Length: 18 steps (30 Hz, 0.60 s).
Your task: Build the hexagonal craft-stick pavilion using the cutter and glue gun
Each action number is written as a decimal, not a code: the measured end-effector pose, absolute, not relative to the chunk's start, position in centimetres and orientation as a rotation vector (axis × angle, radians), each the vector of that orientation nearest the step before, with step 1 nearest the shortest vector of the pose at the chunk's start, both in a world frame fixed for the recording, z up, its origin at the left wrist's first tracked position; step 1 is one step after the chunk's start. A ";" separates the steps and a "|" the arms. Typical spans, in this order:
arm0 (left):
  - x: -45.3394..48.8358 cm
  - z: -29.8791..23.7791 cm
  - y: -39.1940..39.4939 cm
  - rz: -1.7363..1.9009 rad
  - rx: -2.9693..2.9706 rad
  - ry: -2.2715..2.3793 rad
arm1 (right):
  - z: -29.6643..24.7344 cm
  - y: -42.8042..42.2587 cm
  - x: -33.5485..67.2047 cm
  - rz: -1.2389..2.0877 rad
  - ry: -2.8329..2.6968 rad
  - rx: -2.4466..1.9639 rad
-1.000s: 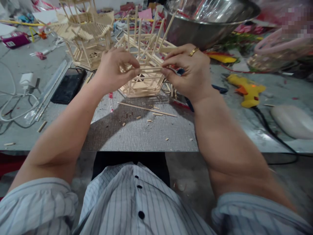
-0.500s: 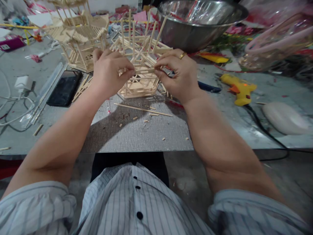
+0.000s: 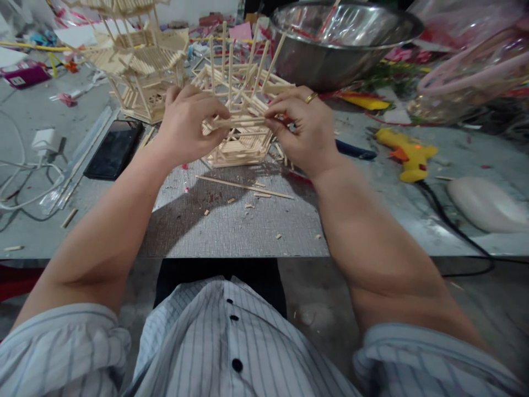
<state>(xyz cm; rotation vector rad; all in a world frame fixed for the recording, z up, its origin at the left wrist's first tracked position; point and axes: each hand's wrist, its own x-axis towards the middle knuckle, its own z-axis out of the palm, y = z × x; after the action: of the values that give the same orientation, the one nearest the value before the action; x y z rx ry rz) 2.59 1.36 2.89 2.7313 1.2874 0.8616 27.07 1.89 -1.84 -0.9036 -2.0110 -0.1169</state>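
A short wooden stick (image 3: pixel 247 122) spans level between my two hands, pinched at its ends. My left hand (image 3: pixel 194 124) has thumb and fingers closed on the left end. On the right end, the fingertips of my right hand (image 3: pixel 303 129), which wears a ring, are closed too. Just behind and below is a many-sided frame of glued sticks (image 3: pixel 237 160), with several upright posts rising from it. Whether the held stick touches this frame I cannot tell. A taller tiered stick pagoda (image 3: pixel 144 60) stands behind my left hand.
A long loose stick (image 3: pixel 243 187) and small offcuts lie before the frame. At left are a phone (image 3: pixel 113 150) and a white charger (image 3: pixel 46 141) with cables. A yellow glue gun (image 3: pixel 407 154) with a black cord lies at right, and a steel bowl (image 3: pixel 330 60) stands behind.
The view has shifted slightly, moving the scene a little right and down. Both hands keep their pinch, and more of the stick between them shows clear of the frame behind.
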 end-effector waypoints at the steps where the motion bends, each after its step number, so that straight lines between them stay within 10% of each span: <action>1: 2.6 3.0 1.2 0.859 2.738 1.286 | -1.8 1.9 27.1 -0.119 -2.012 -0.910; 18: 2.8 2.7 1.2 0.929 2.728 1.371 | -2.0 2.2 27.2 -0.028 -1.991 -0.988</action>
<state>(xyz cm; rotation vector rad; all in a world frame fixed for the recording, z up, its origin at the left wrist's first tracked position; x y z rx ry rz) 2.79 1.20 2.74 2.7282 1.3713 0.9289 27.22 2.20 -2.02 -0.9882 -1.9914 -0.0279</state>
